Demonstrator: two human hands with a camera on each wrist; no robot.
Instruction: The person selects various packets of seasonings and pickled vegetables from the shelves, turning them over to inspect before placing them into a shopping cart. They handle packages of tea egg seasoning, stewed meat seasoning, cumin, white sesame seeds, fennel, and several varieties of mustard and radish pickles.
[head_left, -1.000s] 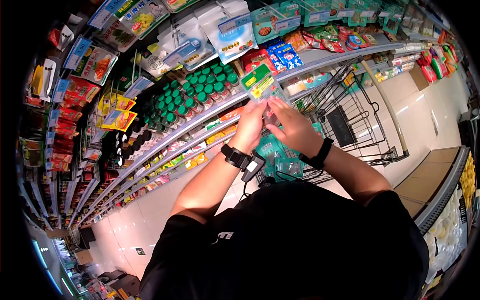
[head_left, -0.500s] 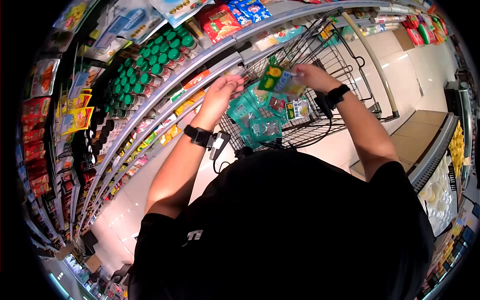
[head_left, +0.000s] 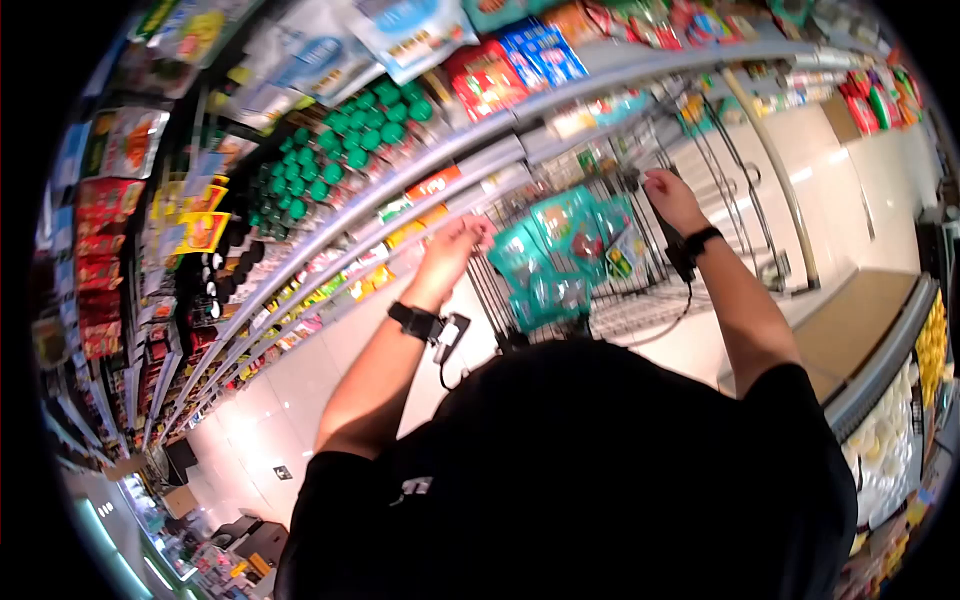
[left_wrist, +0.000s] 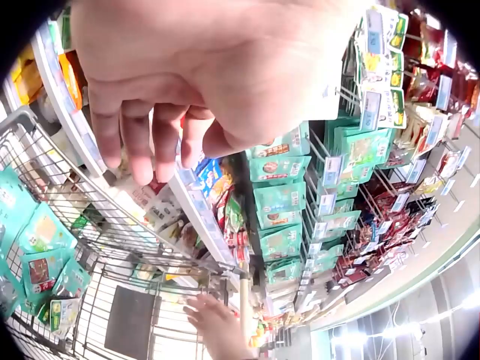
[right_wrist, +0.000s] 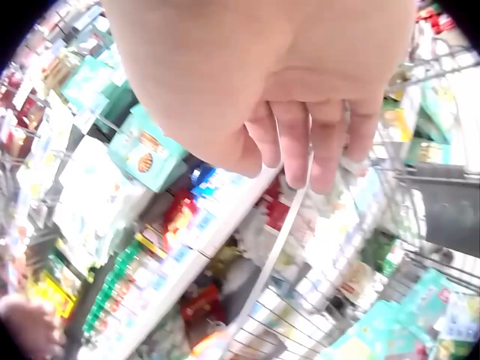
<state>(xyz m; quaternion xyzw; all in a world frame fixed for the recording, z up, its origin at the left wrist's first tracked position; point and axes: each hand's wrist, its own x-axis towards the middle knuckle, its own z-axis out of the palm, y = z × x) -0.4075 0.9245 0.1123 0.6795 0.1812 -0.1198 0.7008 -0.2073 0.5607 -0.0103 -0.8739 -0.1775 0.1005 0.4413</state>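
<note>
well, the right hand point(head_left: 676, 203) has let its packet go over the cart point(head_left: 645, 305)

half a second ago that hand held a green and yellow packet; now its loosely bent fingers show nothing between them, so i'd judge this bit of loading finished. a white, yellow and green packet point(left_wrist: 63, 315) lies in the cart, at the right-hand margin of the teal packets point(head_left: 560, 222); whether it is the very one just released, i cannot tell, since one like it lay there then too. the left hand point(head_left: 456, 245) is empty as well, fingers relaxed, just beside the cart's left edge.

the teal packets crowd the near left corner. toward the right edge, where the beige bar point(head_left: 779, 185) runs, bare wire stretches past a dark panel point(left_wrist: 133, 319), and that looks like the easiest room for either hand to lower into. the far edge seems tighter: the shelf rail point(head_left: 650, 74) runs close along it, so knuckles could brush there.
</note>
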